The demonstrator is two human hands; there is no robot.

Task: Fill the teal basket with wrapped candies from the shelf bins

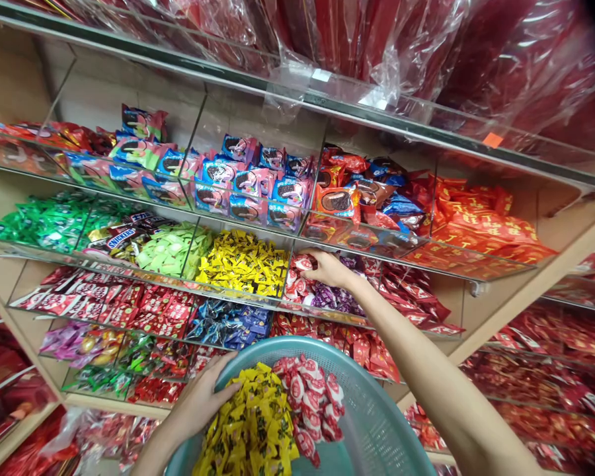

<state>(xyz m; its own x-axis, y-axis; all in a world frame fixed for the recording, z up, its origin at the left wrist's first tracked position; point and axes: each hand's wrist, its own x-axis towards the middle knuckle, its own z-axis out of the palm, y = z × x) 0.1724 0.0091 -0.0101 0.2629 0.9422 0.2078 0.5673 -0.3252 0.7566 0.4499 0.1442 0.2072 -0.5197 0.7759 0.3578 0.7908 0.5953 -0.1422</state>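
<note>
My left hand (203, 395) is closed on the left rim of a teal plastic basket (377, 396) with perforated sides. Inside the basket lie a heap of yellow-wrapped candies (250, 423) and, to its right, a smaller pile of red-and-white wrapped candies (312, 403). My right hand (327, 269) reaches into a shelf compartment above the basket. Its thumb and fingers curl around red-and-white wrapped candy (303, 262) there; part of the grip is hidden. Purple-wrapped candies (330, 297) sit just below and beside that hand.
Clear-fronted shelves (258, 228) rise ahead in tiers. Yellow candies (242, 264) fill the compartment left of my right hand. Packaged cookies (248, 185) stand on the shelf above. Orange-red packets (486, 211) lie upper right. Plastic-wrapped red goods (347, 39) are on top.
</note>
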